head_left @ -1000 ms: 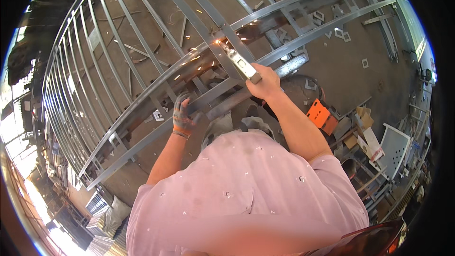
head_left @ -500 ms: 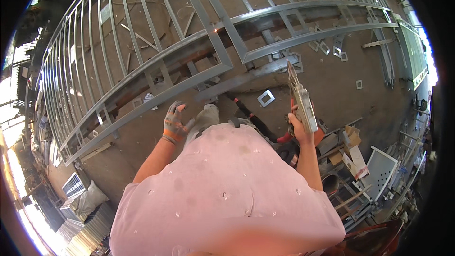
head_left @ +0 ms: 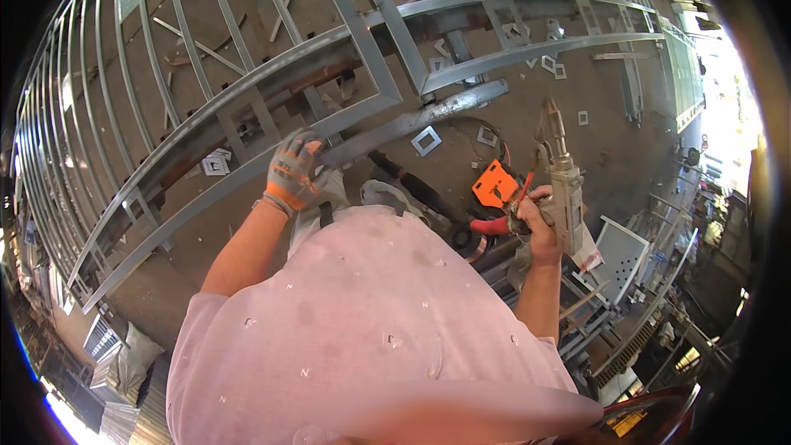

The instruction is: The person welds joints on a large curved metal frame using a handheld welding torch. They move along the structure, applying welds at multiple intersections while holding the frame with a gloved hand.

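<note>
Moved right: welding gun [head_left: 566, 189] | nozzle [head_left: 558, 130] forward, slightly left | long axis near fore-aft

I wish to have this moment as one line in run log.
left hand: gloved, near frame | right hand: holds tool | tool: clear of frame

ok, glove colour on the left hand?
Grey and orange: the glove on the left hand shows best in the head view.
</note>
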